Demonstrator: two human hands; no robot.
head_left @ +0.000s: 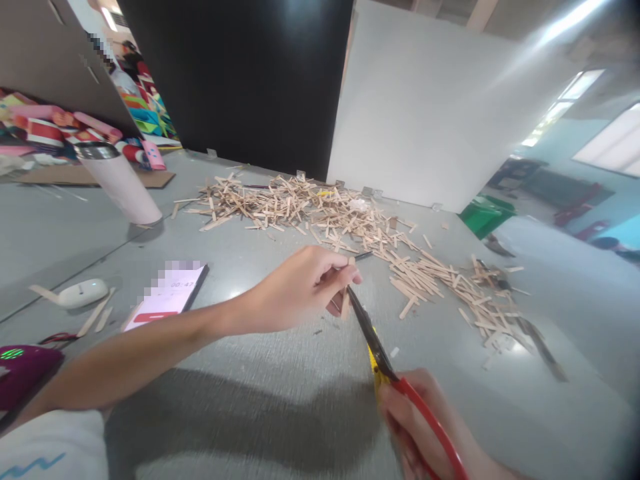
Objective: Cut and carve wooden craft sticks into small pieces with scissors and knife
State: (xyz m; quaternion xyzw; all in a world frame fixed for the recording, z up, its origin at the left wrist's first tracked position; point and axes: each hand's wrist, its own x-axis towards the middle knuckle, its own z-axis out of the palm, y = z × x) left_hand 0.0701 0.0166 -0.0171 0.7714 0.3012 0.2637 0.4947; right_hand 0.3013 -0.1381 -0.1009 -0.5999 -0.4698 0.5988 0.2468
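Note:
My left hand [313, 283] is closed in a pinch around a small wooden craft stick [345, 305], held upright above the grey table. In my right hand [415, 407] is a pair of scissors [369, 333] with dark blades and a red handle. The blade tips reach up to the stick, by my left fingertips; I cannot tell whether they touch it. Something yellow [374, 367] shows beside the blades, partly covered by my right hand. Beyond my hands spreads a heap of loose wooden sticks [295, 207], trailing off to the right.
To the left stand a pale pink bottle [123, 187] and a lit phone [167, 293]. A white mouse [83, 293] lies near a few sticks. Black [250, 80] and white panels [415, 107] rise along the back. Off to the right is a green bin [486, 215].

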